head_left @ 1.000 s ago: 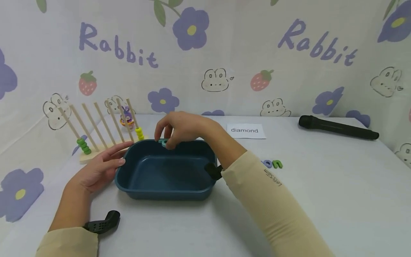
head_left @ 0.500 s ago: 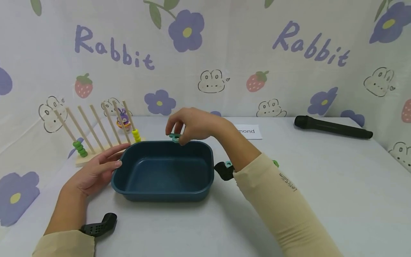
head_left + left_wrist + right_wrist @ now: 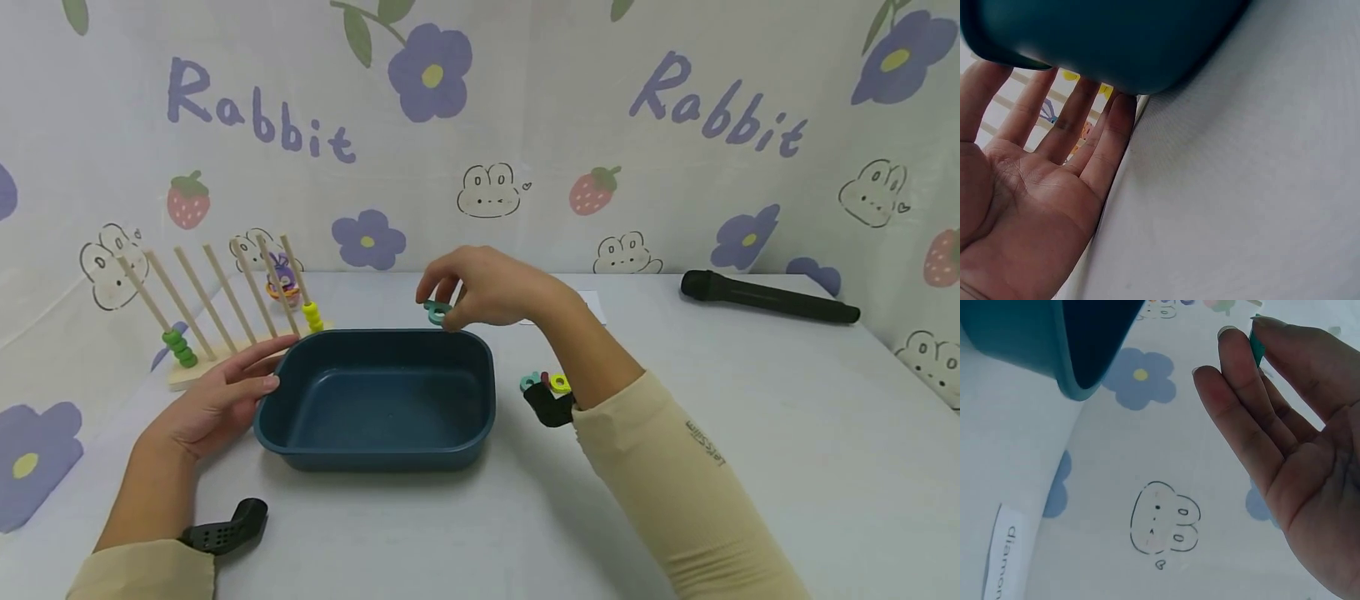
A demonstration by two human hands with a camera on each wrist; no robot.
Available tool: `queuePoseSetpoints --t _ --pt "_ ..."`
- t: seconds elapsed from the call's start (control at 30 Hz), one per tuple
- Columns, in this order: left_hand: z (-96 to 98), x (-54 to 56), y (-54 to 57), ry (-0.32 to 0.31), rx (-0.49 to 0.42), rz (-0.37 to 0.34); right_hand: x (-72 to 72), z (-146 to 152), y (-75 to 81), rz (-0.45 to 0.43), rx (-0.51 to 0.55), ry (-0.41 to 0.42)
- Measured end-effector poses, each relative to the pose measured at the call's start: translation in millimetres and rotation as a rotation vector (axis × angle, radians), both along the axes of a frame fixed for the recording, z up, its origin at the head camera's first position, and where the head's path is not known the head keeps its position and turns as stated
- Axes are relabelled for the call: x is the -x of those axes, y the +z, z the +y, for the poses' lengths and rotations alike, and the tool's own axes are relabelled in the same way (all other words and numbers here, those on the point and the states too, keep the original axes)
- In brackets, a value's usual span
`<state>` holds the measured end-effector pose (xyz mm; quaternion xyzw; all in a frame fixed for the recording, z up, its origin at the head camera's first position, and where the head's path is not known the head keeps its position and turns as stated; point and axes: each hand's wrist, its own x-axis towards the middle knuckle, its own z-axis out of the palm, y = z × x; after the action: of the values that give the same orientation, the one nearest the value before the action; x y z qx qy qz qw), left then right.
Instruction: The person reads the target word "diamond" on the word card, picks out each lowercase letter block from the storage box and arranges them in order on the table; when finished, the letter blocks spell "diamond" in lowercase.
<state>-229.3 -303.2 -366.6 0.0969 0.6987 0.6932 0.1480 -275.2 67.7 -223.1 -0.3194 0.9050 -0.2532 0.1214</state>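
Note:
A dark blue rectangular basin [image 3: 375,460] stands on the white table. Against its left side my left hand [image 3: 206,410] rests, fingers extended. In the left wrist view, those straight fingertips touch the basin's wall [image 3: 1110,44]. My right hand [image 3: 501,287] pinches a small teal letter piece [image 3: 437,314] between thumb and fingers, just above the basin's far rim at the right. Only the letter's thin edge [image 3: 1257,349] shows in the right wrist view. Right of the basin, a teal letter [image 3: 528,382] and a yellow letter [image 3: 559,382] lie partly behind the right wrist's camera.
A wooden peg rack [image 3: 217,292] with green and yellow beads stands behind the left hand, a small purple rabbit figure [image 3: 281,279] behind it. The "diamond" card [image 3: 1004,550] lies at the back, mostly hidden by the right arm. A black microphone [image 3: 768,297] lies far right.
My right hand has lifted the teal letter from inside the basin's far wall and carried it right, above the rim. My left hand stays at the basin. The whole view has shifted slightly.

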Motion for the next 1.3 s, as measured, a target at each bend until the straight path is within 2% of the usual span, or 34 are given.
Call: queuePoseSetpoints --t 0.23,0.5,1.07,1.3 --pt "-1.1 0.8 -0.6 -0.012 -0.024 -0.008 -2.6 12 -3.3 0.003 -0.002 -0.050" --pt "-2.4 2.1 -2.6 -0.017 0.000 0.002 -6.3 35 -8.1 0.006 0.012 -0.113" --pt "-6.2 3.5 -5.7 -0.024 -0.009 0.010 -24.6 88 -31.0 0.020 0.066 -0.252" --pt "-3.8 4.3 -5.6 -0.019 0.000 0.010 -30.1 111 -36.7 0.027 0.048 -0.296"
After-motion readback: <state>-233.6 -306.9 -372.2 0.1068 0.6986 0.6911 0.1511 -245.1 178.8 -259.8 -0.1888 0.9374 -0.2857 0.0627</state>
